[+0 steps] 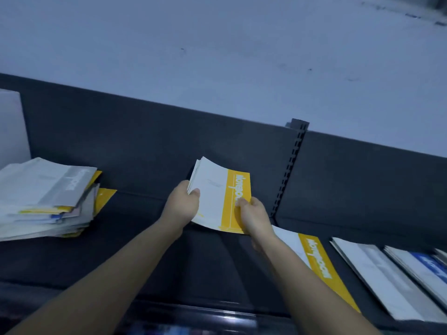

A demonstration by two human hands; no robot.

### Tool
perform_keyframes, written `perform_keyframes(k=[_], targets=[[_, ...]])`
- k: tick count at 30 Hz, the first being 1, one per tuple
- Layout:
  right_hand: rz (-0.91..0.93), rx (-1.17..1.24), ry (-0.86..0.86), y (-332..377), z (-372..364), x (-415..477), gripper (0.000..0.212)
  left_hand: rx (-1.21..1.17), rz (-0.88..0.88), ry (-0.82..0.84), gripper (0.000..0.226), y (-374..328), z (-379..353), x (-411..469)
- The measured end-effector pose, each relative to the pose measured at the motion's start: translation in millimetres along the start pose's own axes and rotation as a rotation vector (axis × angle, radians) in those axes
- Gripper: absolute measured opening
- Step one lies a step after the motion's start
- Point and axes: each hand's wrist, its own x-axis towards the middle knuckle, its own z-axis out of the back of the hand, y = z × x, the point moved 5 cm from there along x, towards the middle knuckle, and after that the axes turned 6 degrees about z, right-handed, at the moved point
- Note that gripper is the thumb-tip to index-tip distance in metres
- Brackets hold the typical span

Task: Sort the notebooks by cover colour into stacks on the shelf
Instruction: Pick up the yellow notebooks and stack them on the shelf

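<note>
Both my hands hold a small bundle of notebooks [215, 189] above the dark shelf [135, 238]; its top cover is white with a yellow band. My left hand [183, 204] grips the bundle's left edge, thumb on top. My right hand [254, 216] pinches its lower right corner on the yellow band. To the right lie three sorted stacks: a yellow-banded one [319, 264], a grey-banded one [377, 276] and a blue-banded one [425, 264]. A messy mixed pile [46, 199] sits at the far left, a grey-banded notebook on top.
A dark back panel [145, 141] rises behind the shelf, split by a slotted upright post [290, 165]. A pale wall [217, 56] lies beyond. A white board [12, 126] stands at the far left. The shelf's glossy front edge [193, 315] runs along the bottom.
</note>
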Motion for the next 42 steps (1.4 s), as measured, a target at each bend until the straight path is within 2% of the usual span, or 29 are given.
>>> perform_keyframes(k=[7, 14, 22, 29, 36, 42], targets=[[-0.021, -0.090, -0.039, -26.7, 106.2, -10.1, 0.012, -0.038, -0.051, 0.028, 0.016, -8.5, -99.1, -45.6], [-0.048, -0.143, -0.145, -47.8, 192.3, -18.0, 0.016, -0.035, -0.058, 0.166, 0.020, -21.0, -184.6, -69.7], [-0.097, -0.133, -0.204, -60.7, 241.1, -23.4, 0.018, -0.003, -0.013, 0.307, 0.021, -25.9, -235.3, -79.5], [-0.124, -0.148, -0.225, -72.5, 267.8, -23.9, 0.023, 0.088, -0.012, 0.325, 0.012, -30.4, -263.1, -87.4], [-0.072, -0.170, -0.087, -81.2, 268.9, -13.0, 0.020, 0.200, -0.024, 0.223, 0.020, -20.0, -253.8, -85.8], [-0.008, -0.349, 0.078, -97.0, 247.9, -7.6, 0.014, 0.558, 0.000, 0.128, 0.022, 0.5, -229.2, -89.4]])
